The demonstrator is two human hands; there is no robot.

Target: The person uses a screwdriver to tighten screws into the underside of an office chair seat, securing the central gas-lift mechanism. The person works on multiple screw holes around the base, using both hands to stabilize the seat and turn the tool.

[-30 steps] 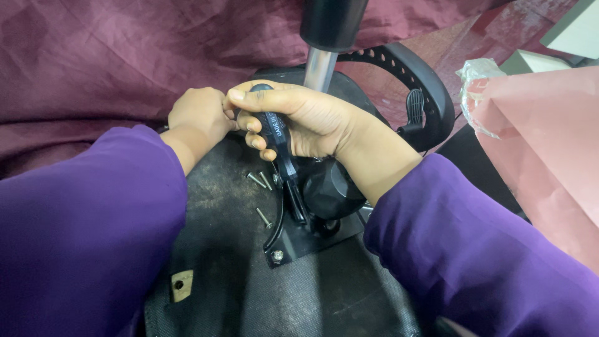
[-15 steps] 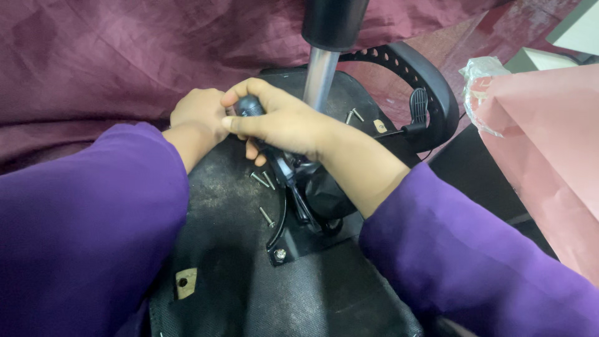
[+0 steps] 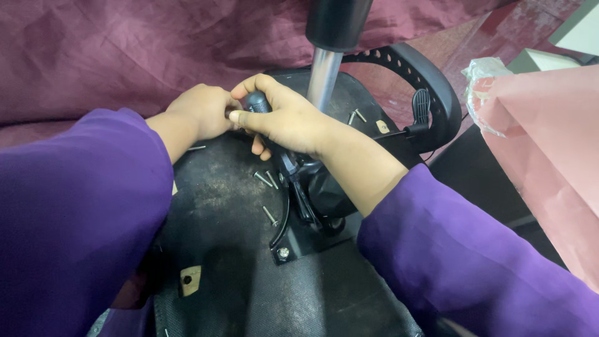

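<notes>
Head view: our right hand (image 3: 287, 122) clenched on black-handled screwdriver (image 3: 257, 103) at upturned black chair base (image 3: 224, 249); left hand (image 3: 203, 112) closed beside it, contents hidden. Loose silver screws (image 3: 267, 180) out, one bracket screw (image 3: 283, 253) still seated

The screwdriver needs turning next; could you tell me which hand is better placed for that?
Probably the right hand: it is wrapped around the screwdriver handle, while the left hand only rests beside its tip.

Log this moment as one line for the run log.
right hand: grips screwdriver | left hand: at its handle | loose screws on chair underside | gas cylinder upright
</notes>
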